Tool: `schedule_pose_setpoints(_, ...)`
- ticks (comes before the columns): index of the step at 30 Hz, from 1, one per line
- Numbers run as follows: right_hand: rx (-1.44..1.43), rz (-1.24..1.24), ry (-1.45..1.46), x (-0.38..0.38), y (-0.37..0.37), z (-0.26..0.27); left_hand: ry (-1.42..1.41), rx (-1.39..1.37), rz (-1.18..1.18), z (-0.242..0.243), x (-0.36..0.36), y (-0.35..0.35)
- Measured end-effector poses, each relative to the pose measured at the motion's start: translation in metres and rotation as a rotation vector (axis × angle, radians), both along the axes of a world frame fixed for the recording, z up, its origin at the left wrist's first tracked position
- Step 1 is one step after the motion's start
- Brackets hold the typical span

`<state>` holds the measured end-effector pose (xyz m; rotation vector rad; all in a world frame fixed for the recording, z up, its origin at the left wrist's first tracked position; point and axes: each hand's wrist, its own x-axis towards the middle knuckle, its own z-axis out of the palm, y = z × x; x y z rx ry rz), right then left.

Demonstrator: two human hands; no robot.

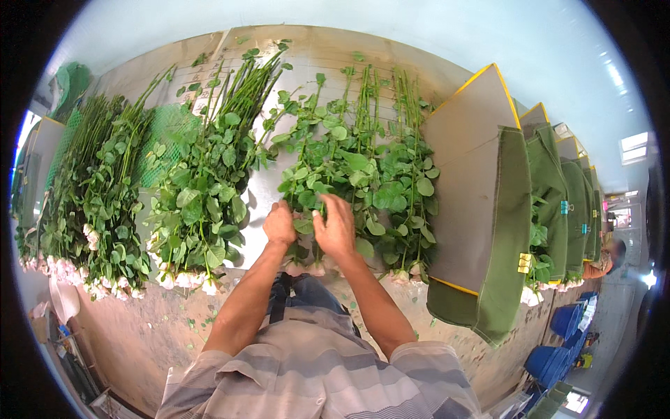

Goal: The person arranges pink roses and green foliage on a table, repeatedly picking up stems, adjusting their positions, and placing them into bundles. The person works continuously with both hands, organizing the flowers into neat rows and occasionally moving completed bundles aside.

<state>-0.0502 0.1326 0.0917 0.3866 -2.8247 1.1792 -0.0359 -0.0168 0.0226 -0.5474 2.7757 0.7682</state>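
Observation:
Pale pink roses with long leafy stems lie across a metal worktable [264, 194], heads toward me and cut ends at the far side. Curled at the near left of the middle rose stems [309, 162] is my left hand [280, 222]; leaves hide its fingertips, so a grip cannot be made out. Just right of it, my right hand [336, 225] reaches over the same foliage, with a gap between thumb and fingers. Rose heads [296, 268] show below and between my wrists. Another group of rose stems [411, 178] lies to the right.
On the left are a dense rose bunch [204, 183] and a larger pile [99, 194] beside green netting [170, 139]. A yellow-edged grey board [466, 173] with green cloth [510, 220] stands at right. Beyond are blue tubs [547, 361] and another person [602, 264].

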Motion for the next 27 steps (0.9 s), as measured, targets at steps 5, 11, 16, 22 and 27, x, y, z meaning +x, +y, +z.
schedule_pose_setpoints(5,-0.06,0.041,0.067,0.006,-0.012,-0.002,0.062,0.512,0.169,-0.006,-0.004,-0.022)
schedule_pose_setpoints(11,-0.231,0.106,-0.118,0.021,-0.03,0.011,0.012,1.187,0.136,0.064,-0.006,-0.063)
schedule_pose_setpoints(16,-0.41,0.055,-0.132,0.037,-0.031,0.043,0.199,1.074,0.0,0.132,0.001,-0.037)
schedule_pose_setpoints(22,-0.528,-0.084,0.087,0.08,0.012,0.107,0.473,0.965,-0.303,0.194,0.027,0.024)
schedule_pose_setpoints(27,-0.603,-0.366,0.208,0.132,0.082,0.194,0.653,0.926,-0.5,0.231,0.045,0.062)
